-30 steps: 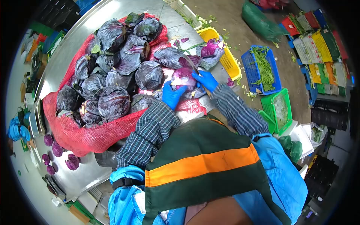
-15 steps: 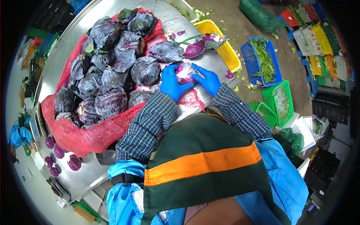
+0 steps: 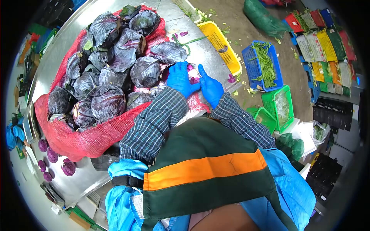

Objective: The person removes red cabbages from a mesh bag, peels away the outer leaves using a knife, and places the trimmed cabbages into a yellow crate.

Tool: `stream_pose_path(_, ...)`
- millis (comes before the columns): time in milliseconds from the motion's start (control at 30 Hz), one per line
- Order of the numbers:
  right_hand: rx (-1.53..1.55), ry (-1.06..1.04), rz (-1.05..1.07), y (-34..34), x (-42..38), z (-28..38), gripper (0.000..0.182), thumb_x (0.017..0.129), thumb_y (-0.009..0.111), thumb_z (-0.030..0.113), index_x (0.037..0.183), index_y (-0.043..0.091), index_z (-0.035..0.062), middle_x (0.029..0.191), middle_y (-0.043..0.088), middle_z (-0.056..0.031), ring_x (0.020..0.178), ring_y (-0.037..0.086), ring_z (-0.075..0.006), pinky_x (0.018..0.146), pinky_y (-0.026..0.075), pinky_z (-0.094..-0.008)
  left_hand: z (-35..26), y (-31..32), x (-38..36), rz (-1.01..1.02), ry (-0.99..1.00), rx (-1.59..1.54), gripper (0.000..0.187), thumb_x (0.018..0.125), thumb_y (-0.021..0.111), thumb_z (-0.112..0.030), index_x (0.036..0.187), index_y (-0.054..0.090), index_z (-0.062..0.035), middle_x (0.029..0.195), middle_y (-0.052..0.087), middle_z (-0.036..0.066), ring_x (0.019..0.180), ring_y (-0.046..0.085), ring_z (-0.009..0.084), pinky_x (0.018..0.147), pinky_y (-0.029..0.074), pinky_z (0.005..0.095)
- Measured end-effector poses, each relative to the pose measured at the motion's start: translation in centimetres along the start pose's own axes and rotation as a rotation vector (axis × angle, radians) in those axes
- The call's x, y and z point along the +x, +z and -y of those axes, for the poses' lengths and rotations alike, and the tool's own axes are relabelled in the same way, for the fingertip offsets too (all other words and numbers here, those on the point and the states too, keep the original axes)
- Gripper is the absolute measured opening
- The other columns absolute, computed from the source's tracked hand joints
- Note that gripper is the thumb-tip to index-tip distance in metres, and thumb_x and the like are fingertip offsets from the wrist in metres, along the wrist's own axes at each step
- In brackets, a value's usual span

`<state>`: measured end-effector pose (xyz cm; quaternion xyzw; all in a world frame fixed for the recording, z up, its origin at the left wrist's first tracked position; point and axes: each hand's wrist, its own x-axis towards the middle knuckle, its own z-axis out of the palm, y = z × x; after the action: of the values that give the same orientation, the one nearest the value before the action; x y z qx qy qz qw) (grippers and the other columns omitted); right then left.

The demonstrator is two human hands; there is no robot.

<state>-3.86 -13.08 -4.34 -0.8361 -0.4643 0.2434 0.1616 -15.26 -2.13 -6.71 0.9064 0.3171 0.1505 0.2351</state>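
Observation:
Both gloved hands meet at the near edge of the metal table, over a partly peeled red cabbage (image 3: 195, 73) that shows purple and white between them. My left hand (image 3: 180, 80) lies over its left side, fingers curved round it. My right hand (image 3: 211, 88) is closed at the cabbage's right, one finger or the thumb pointing up; what it grips is hidden. Left of my hands, several dark red cabbages (image 3: 108, 103) fill an opened red mesh sack (image 3: 83, 142). A loose outer leaf (image 3: 169, 52) lies just beyond my left hand.
A yellow basket (image 3: 222, 46) stands beside the table's right edge. Farther right are a blue crate (image 3: 252, 68) with green leaves and green baskets (image 3: 284, 106). Several peeled purple cabbages (image 3: 68, 168) sit on the metal table (image 3: 86, 180) at left.
The purple leaves at the table's right edge are gone from there; a dark piece now shows in the yellow basket. My right hand has turned and closed, drawing nearer my left.

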Motion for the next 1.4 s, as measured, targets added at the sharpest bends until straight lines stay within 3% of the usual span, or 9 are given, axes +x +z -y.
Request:
stream_pose_path(300,-0.031,-0.042,-0.074,-0.2,6.0,-9.5,0.041,0.095,0.040,0.033,0.134,0.046,0.0218,0.099,0.063,-0.0231,0.087,0.062,-0.0392,0.078,0.049,-0.0446,-0.2,-2.5,-1.5,0.163,-0.078,-0.084,0.094,0.055,0.076,-0.036,0.137,0.037,-0.0124,0.136,0.038,0.019,0.117,0.041,0.0405,0.102,0.036,0.0463)
stream_pose_path(433,0.188,-0.033,-0.034,-3.6,3.2,-3.1,0.045,0.094,0.046,0.034,0.137,0.043,0.0213,0.106,0.063,-0.0226,0.097,0.061,-0.0370,0.086,0.048,-0.0403,1.4,-3.4,-2.2,0.178,0.328,-0.117,0.086,0.058,0.069,-0.005,0.138,0.038,-0.0130,0.135,0.038,0.020,0.120,0.040,0.0420,0.104,0.035,0.0435)
stream_pose_path(467,0.217,-0.160,-0.129,-1.8,4.0,-3.6,0.047,0.092,0.049,0.037,0.136,0.043,0.0227,0.088,0.063,-0.0245,0.079,0.062,-0.0395,0.069,0.048,-0.0452,2.2,-1.9,-2.5,0.101,0.312,-0.186,0.084,0.060,0.070,-0.007,0.138,0.037,-0.0111,0.134,0.038,0.021,0.120,0.040,0.0416,0.105,0.034,0.0432)
stream_pose_path(600,0.273,-0.170,-0.035,0.6,2.8,-3.2,0.045,0.093,0.046,0.037,0.135,0.044,0.0214,0.118,0.058,-0.0197,0.105,0.057,-0.0373,0.089,0.046,-0.0437,1.3,-0.6,-3.6,0.061,0.020,-0.487,0.095,0.067,0.080,-0.030,0.137,0.027,0.0045,0.132,0.037,0.027,0.123,0.040,0.0387,0.106,0.032,0.0431)
stream_pose_path(867,-0.028,-0.143,0.137,-1.6,0.5,-1.9,0.050,0.096,0.040,0.028,0.145,0.028,0.0261,0.112,0.062,-0.0166,0.091,0.063,-0.0347,0.079,0.050,-0.0412,-0.1,-0.3,-1.0,0.199,-0.128,-0.299,0.113,0.055,0.087,-0.035,0.137,0.022,0.0064,0.133,0.037,0.028,0.122,0.041,0.0389,0.103,0.036,0.0426)
stream_pose_path(967,-0.072,-0.145,0.151,-2.2,0.3,-1.1,0.053,0.095,0.039,0.026,0.146,0.022,0.0272,0.104,0.064,-0.0173,0.085,0.063,-0.0360,0.075,0.050,-0.0438,0.4,0.5,-1.0,0.024,-0.091,-0.222,0.113,0.056,0.085,-0.042,0.139,0.022,0.0038,0.132,0.040,0.026,0.121,0.044,0.0374,0.101,0.038,0.0427)
stream_pose_path(1067,-0.170,-0.073,0.214,-2.9,1.3,-0.6,0.054,0.095,0.041,0.026,0.146,0.022,0.0274,0.098,0.064,-0.0179,0.084,0.063,-0.0371,0.074,0.050,-0.0447,0.6,0.1,-0.5,0.234,-0.156,-0.200,0.118,0.054,0.086,-0.042,0.140,0.020,0.0042,0.130,0.043,0.028,0.121,0.045,0.0382,0.101,0.038,0.0421)
stream_pose_path(1200,0.047,0.008,0.066,-3.0,5.8,-4.3,0.041,0.095,0.041,0.034,0.133,0.048,0.0192,0.106,0.063,-0.0209,0.096,0.062,-0.0349,0.084,0.048,-0.0411,1.4,0.7,-1.1,0.186,0.065,-0.203,0.114,0.055,0.086,-0.036,0.140,0.023,0.0045,0.136,0.039,0.026,0.123,0.042,0.0382,0.104,0.036,0.0402)
stream_pose_path(1400,0.086,0.028,0.022,-1.8,5.3,-10.1,0.049,0.090,0.052,0.041,0.134,0.048,0.0188,0.111,0.062,-0.0202,0.101,0.061,-0.0336,0.089,0.046,-0.0394,2.1,-1.7,-1.0,0.347,0.077,0.093,0.099,0.055,0.082,-0.010,0.140,0.034,-0.0294,0.132,0.042,0.018,0.114,0.049,0.0377,0.095,0.046,0.0415)
